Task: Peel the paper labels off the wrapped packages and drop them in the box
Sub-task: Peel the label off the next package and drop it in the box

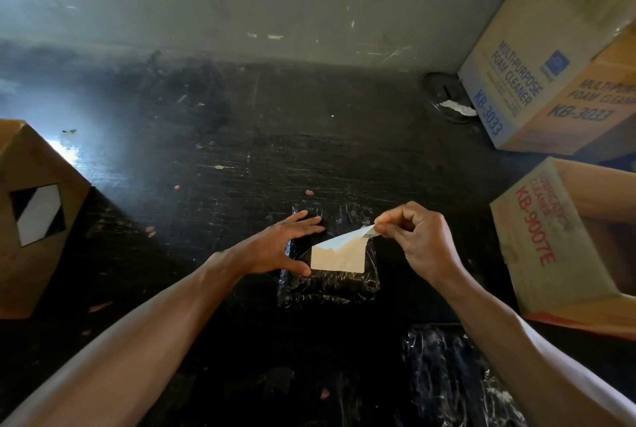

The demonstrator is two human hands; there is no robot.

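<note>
- Paper label (339, 256): cream rectangle on top of the black wrapped package (330, 261). Its far-right corner is lifted and folded back, white underside showing. The near edge and near corners sit flat on the wrap, so I judge it roughly a third peeled.
- Package sits on the dark desk (206, 158), about mid-width and toward the near edge. The film over it is shiny and crinkled.
- My right hand (418, 240): fingers (385, 228) closed in a pinch on the lifted corner, thumb against forefinger, other fingers curled.
- My left hand (287, 247): open and flat, spread fingers pressing the package's left side. The thumb sits just beside the label's near-left corner. It's holding the package down, not gripping it.
- How I'd run the step: pull low and back across the label toward the near-left corner, not straight up. That should be less likely to tear the paper.
- Keep the left hand planted. I judge the package light enough to lift with the label otherwise.
- Go slowly, since the film may stretch or pull up with the adhesive. If the paper starts splitting, re-pinch nearer the peel line.
- Second wrapped package (454, 375) lies at the near edge, right of centre, partly under my right forearm. Can't tell if it carries a label.
- Open cardboard box (537, 240) at the right edge, just beside my right hand. Probably the drop target, and a short reach.
- Closed foam-cleaner box (523, 82) at the far-right corner. Another brown box (38, 206) at the left edge.
</note>
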